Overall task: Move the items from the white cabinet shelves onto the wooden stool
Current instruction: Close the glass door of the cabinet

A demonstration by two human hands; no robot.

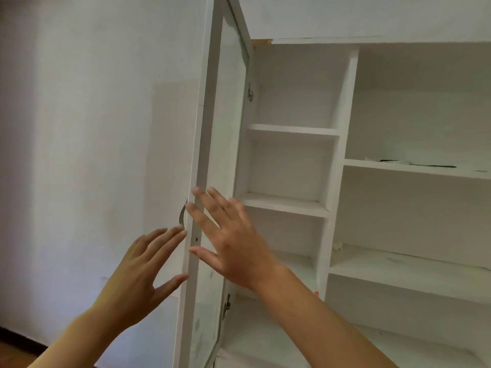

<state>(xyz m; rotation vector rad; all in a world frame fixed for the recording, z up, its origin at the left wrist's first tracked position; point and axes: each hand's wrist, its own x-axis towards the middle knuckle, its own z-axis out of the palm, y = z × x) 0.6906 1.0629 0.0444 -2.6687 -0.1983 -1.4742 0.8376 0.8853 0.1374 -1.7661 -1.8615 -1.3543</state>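
Observation:
The white cabinet (337, 155) fills the right half of the view, its glass door (212, 144) swung open edge-on toward me. My left hand (138, 272) is open, fingertips at the door's outer edge just below the curved metal handle (182, 214). My right hand (228, 240) is open with fingers spread, on the inner side of the door edge. The narrow left shelves (289, 130) look bare. A thin dark item (417, 163) lies on the wide right shelf. The wooden stool is out of view.
A plain white wall (79, 155) stands left of the cabinet. A small pale lump (337, 248) sits at the left end of the lower right shelf. A small red spot (316, 293) shows on the divider. Dark floor (16, 346) shows at bottom left.

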